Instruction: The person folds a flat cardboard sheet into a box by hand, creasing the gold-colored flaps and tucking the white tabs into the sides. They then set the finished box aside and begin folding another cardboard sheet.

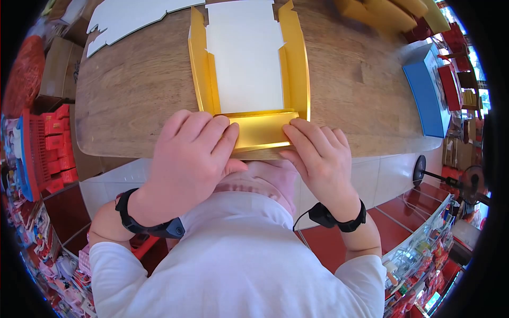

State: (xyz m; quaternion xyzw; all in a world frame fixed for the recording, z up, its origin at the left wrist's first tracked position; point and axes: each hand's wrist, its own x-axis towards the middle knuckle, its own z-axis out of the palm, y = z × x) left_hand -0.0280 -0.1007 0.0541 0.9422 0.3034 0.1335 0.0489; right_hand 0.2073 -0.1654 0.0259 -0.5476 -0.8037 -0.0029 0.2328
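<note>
A partly folded gold cardboard box (245,63) lies on the wooden table, its white inner face up. Its two long gold sides stand raised. The near gold end panel (263,130) is at the table's front edge. My left hand (193,143) is closed on the left end of this panel, fingertips on top and thumb lower down. At the panel's right end, my right hand (321,151) pinches it in the same way. Parts of the panel's edge are hidden under my fingers.
A flat white cardboard sheet (124,21) lies at the table's far left. Gold boxes (384,13) sit at the far right, and a blue box (428,90) stands on the right edge. The wooden table (143,90) ends just before my body. A fan (472,183) stands right.
</note>
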